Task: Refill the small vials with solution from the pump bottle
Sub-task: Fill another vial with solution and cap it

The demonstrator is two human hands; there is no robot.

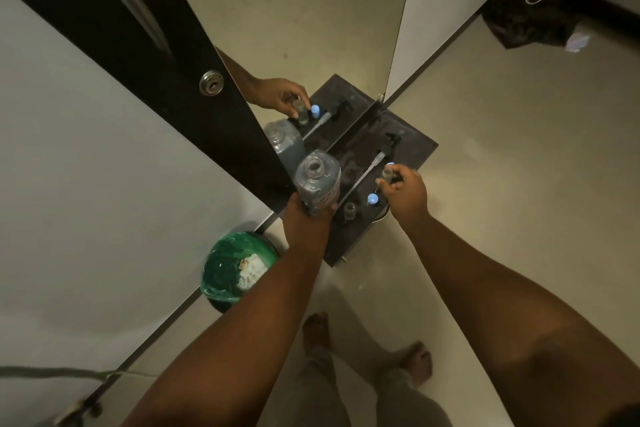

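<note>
Evidently the pump (pixel 379 159) lies on the worktop (pixel 415 146) so the bottle (pixel 317 184) stands uncapped for pouring. Left hand (pixel 306 215) grips the bottle low, steadying it against the mirror (pixel 311 28). Right hand (pixel 405 189) pinches a vial (pixel 388 174) just right of the bottle; another open vial (pixel 349 209) and a blue cap (pixel 372 199) wait nearer, between bottle and hand.

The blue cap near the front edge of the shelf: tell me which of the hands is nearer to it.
Right. The right hand, holding a vial, sits just beside the blue cap. The left hand grips the bottle farther off, past the open vial.
</note>
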